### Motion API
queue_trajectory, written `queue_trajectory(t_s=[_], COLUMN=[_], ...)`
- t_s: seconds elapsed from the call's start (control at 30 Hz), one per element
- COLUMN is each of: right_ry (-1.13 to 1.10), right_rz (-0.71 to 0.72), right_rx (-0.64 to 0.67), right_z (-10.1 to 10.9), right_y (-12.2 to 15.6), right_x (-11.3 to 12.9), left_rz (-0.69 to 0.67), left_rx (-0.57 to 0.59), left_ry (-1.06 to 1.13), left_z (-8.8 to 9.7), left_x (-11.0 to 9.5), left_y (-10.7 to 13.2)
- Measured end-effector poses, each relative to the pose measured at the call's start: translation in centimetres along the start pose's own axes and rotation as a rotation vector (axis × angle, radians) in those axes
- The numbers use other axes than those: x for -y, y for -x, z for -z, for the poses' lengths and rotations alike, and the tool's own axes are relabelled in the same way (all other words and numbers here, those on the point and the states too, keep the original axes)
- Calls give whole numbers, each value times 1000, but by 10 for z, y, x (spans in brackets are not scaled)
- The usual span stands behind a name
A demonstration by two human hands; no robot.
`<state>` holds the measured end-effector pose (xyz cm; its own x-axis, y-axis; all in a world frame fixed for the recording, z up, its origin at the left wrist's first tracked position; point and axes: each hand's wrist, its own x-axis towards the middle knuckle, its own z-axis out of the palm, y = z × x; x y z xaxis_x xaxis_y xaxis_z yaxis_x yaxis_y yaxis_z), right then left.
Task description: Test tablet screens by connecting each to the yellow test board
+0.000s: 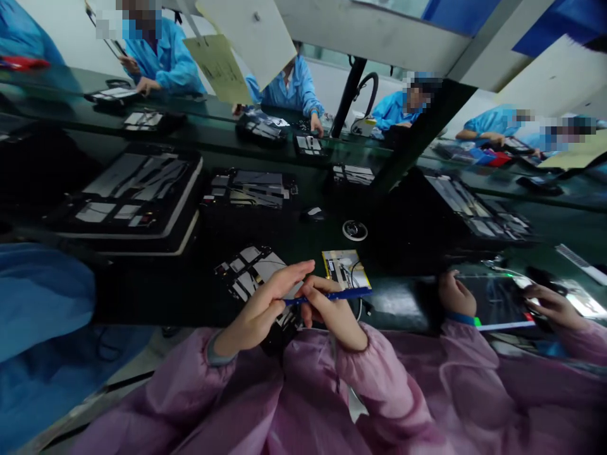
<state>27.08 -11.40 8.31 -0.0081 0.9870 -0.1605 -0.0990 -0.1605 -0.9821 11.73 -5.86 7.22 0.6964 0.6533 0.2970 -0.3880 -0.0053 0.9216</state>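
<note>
In the head view, my right hand (334, 309) is closed around a slim blue pen-like tool (351, 293), whose exact kind I cannot make out. Its thin end points left, towards my left thumb. My left hand (265, 300) is stretched out with its fingers extended, the fingertips close to those of my right hand. Whether the two hands touch is unclear. Below and behind my left hand lies a dark device part with pale grey panels (246, 268), partly covered by my hands. A flat yellow-edged piece with a black cable (345, 268) lies just beyond my right hand.
Stacks of similar panels in black trays (137, 189) stand at left, with more panels (251, 188) ahead and at right (478, 208). A round metal-rimmed fitting (355, 230) sits in the bench. A co-worker's hands (458, 296) handle a screen at right. Blue-sleeved people work opposite.
</note>
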Motion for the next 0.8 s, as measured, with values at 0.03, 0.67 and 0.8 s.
queue_trajectory(t_s=[0.03, 0.67, 0.8], right_ry=[-55, 423, 1099], right_rz=[-19, 92, -123], right_rx=[-16, -804, -1102], right_z=[-2, 134, 221], right_y=[1, 72, 84], right_x=[-6, -62, -80], left_rz=[19, 397, 464], left_rx=[-99, -182, -302], left_ry=[7, -323, -649], left_z=[-7, -35, 25], left_x=[4, 36, 31], left_y=[-2, -8, 20])
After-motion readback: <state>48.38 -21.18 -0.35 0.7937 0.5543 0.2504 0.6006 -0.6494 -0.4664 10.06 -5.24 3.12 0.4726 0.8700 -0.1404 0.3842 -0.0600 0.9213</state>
